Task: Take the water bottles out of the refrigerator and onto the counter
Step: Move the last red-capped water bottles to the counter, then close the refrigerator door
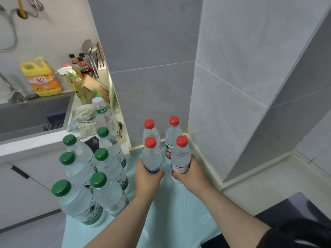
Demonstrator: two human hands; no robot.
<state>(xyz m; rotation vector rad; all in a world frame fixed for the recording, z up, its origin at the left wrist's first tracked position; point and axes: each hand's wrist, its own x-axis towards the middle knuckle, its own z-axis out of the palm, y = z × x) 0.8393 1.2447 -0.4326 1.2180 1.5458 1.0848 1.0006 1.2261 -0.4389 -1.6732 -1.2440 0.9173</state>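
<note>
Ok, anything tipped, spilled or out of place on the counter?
Nothing stands out. The green-capped clear plastic bottles and red-capped clear plastic bottles are all upright and capped; no spill shows on the pale blue mat. Left hand and right hand each grip a red-capped one.

We read 立白 on the yellow detergent jug (pixel 42 81), 东方 on the white-capped bottle (pixel 103 111), and 山 on a red-capped water bottle (pixel 172 138).
</note>
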